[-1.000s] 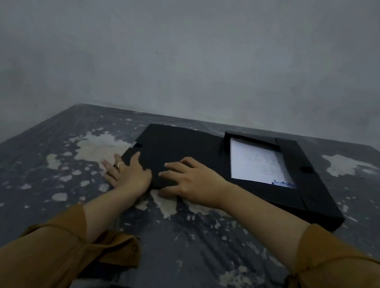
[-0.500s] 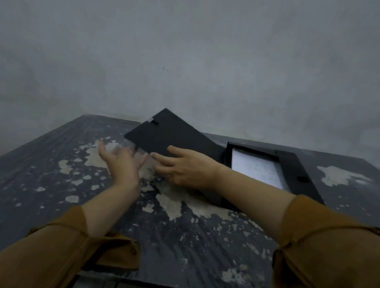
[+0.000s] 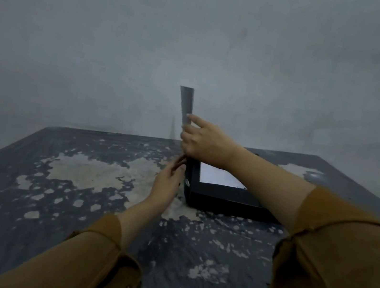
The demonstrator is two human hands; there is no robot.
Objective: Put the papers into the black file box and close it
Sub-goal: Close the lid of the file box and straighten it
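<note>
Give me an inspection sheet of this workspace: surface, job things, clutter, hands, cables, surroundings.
Surface: dark table, paint worn off in pale patches.
Job's things: black box open, its lid raised about upright; papers inside.
Clutter: nothing seen.
Hands: right hand holds the lid's edge; left hand at the lid's base, by the box's left side.
Cables: nothing seen.
Surroundings: plain grey wall behind the table.

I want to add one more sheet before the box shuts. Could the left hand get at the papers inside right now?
Probably not directly. The left hand sits outside the black file box, and the upright lid, held by the right hand, stands between it and the papers.
</note>
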